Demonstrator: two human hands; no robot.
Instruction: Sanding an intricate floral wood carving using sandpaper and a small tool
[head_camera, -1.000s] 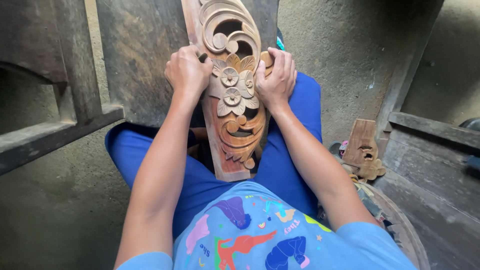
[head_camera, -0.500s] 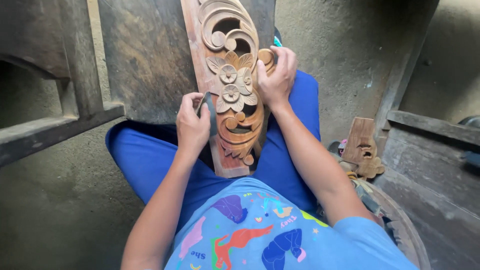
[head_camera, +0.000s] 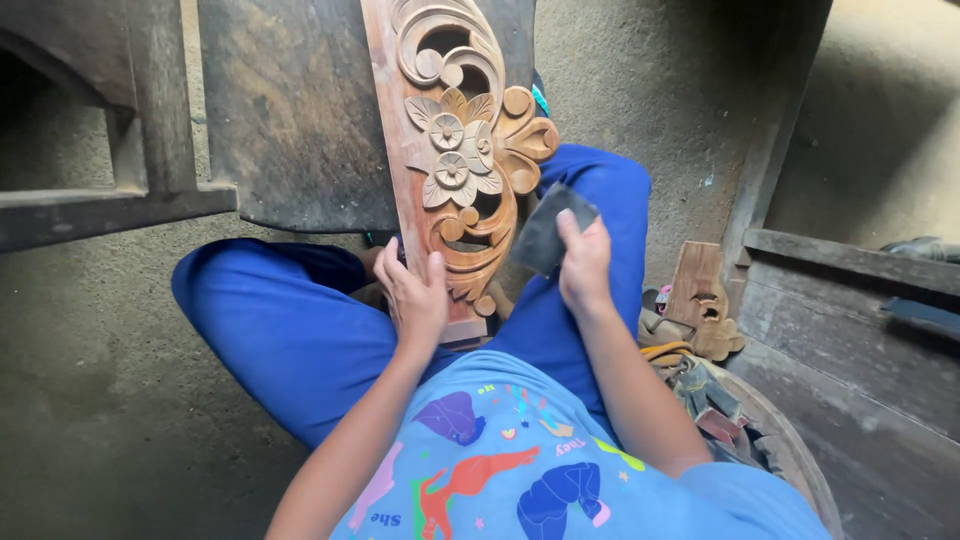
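Seated person, blue trousers, light blue printed shirt, seen from above. Carved wooden panel (head_camera: 455, 170) stands in the lap between the knees, running from centre frame up toward 12 o'clock, its upper end leaning against a dark wooden board (head_camera: 290, 110). Carving: scrolls at top, two small flowers with leaves in the middle, curled leaf forms below; pierced openings between the scrolls.

Left hand (head_camera: 412, 290) at the panel's lower end, 6 o'clock of the flowers. Fingers close together and curled over the left edge of the panel, gripping it.

Right hand (head_camera: 585, 262) at 4 o'clock of the flowers, just off the panel's right edge, above the right thigh. Fingers pinch a dark grey sheet of abrasive paper (head_camera: 548, 232); the sheet's top corner sits near the panel's right-hand leaf, contact not discernible.

At 3 o'clock, on the floor: a smaller carved wood piece (head_camera: 705, 295) standing by a timber frame, and a round basket (head_camera: 790, 450) holding mixed tools. At 9 o'clock, a rough wooden beam (head_camera: 100, 210) over a concrete floor (head_camera: 110, 400).
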